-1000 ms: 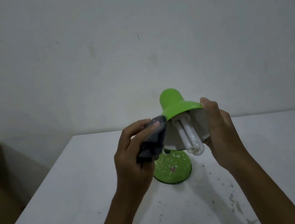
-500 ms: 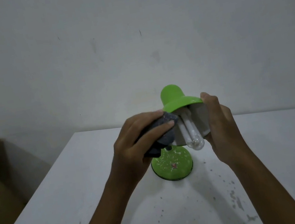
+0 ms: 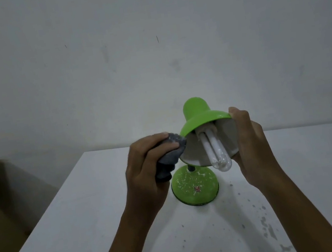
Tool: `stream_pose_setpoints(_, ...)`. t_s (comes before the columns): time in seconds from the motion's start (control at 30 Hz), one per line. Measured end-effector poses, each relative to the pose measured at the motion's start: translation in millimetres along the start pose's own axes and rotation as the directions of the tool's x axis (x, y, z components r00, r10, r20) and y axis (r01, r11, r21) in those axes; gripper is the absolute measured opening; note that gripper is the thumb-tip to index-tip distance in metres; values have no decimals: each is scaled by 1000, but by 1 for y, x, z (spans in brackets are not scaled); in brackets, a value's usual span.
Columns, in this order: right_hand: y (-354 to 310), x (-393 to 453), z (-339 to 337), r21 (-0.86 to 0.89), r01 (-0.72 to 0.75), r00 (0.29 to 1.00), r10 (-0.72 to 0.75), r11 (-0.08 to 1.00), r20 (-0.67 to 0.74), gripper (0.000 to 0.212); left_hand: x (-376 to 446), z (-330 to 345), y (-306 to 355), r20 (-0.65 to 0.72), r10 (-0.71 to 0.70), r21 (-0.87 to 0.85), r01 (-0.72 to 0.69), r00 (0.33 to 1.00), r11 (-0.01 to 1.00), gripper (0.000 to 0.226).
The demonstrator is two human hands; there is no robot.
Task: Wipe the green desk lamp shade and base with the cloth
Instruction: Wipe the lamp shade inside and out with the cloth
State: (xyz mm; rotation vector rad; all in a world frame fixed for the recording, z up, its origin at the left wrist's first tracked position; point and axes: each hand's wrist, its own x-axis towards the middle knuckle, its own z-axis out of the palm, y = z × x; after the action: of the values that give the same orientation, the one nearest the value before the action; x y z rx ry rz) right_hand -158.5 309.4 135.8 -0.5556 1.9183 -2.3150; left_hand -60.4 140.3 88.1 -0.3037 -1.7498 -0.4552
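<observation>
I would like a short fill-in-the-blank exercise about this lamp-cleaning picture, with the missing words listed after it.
1. The left hand grips a crumpled dark grey ____.
2. The right hand steadies the rim of the glossy green lamp shade on the side ____ the cloth.
3. The round green base is speckled with ____ flecks.
4. The white tube bulb pokes out ____ the shade's rim.

Missing words: cloth; opposite; white; beyond

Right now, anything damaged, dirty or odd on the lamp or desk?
Yes. The green base is flecked with whitish specks and has a small reddish mark near its front. The white table carries dark speckles, mostly right of the base. The shade is tipped back, baring the bulb, but the right hand holds it so.
</observation>
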Motion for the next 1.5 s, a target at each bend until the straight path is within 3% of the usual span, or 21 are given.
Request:
stream_pose_setpoints(0.13,0,0,-1,3,-15,999,15,1000,-36,68,-19,12,6,38,-103,-85,106,994,991,19)
stream_pose_setpoints(0.2,0,-2,-1,-1,-20,999,20,1000,-28,55,-30,15,5,48,-201,-179,206,978,962,33)
stream_pose_setpoints(0.3,0,-2,0,-12,-14,1000,14,1000,-28,63,-21,15,10,93,-393,-475,387,915,790,43)
stream_pose_setpoints(0.4,0,-3,1,-4,-4,1000,4,1000,-27,69,14,13,12,64,-591,-597,506,804,623,35)
stream_pose_setpoints(0.47,-1,-4,1,-15,2,1000,-3,1000,-26,67,41,12,13,169,-693,-666,599,701,444,31)
stream_pose_setpoints(0.57,-3,-5,3,-24,-2,1000,2,1000,-21,66,64,15,12,418,-697,-606,750,583,263,31)
stream_pose_setpoints(0.63,-3,-6,3,-17,-5,1000,5,1000,-20,67,63,18,15,494,-706,-572,801,508,176,26)
stream_pose_setpoints(0.73,-2,-8,4,-15,-1,999,0,1000,-43,72,47,18,21,501,-776,-562,826,383,46,20)
stream_pose_setpoints(0.93,-5,-12,6,-54,18,997,-22,998,-69,74,11,9,32,453,-855,-465,885,252,14,17)
stream_pose_setpoints(1.0,-7,-14,8,-57,27,997,-31,998,-73,74,8,5,35,423,-863,-481,876,276,45,17)
stream_pose_setpoints(1.1,-8,-17,11,-50,51,996,-54,997,-74,76,19,2,38,352,-860,-533,834,370,140,21)
stream_pose_setpoints(1.17,-8,-21,13,-50,81,994,-84,995,-62,73,31,1,40,314,-819,-563,788,481,247,25)
stream_pose_setpoints(1.27,-8,-28,17,-63,114,990,-119,991,-74,53,39,-1,44,236,-697,-533,690,678,490,27)
stream_pose_setpoints(1.33,-8,-31,18,-93,124,986,-133,988,-100,47,34,-1,48,190,-616,-494,617,764,613,34)
stream_pose_setpoints(1.4,-4,-30,18,-101,140,983,-151,985,-101,49,22,0,51,157,-583,-482,577,797,659,39)
stream_pose_setpoints(1.5,-1,-31,17,-90,140,986,-148,986,-83,48,3,-2,49,133,-654,-486,624,744,612,31)
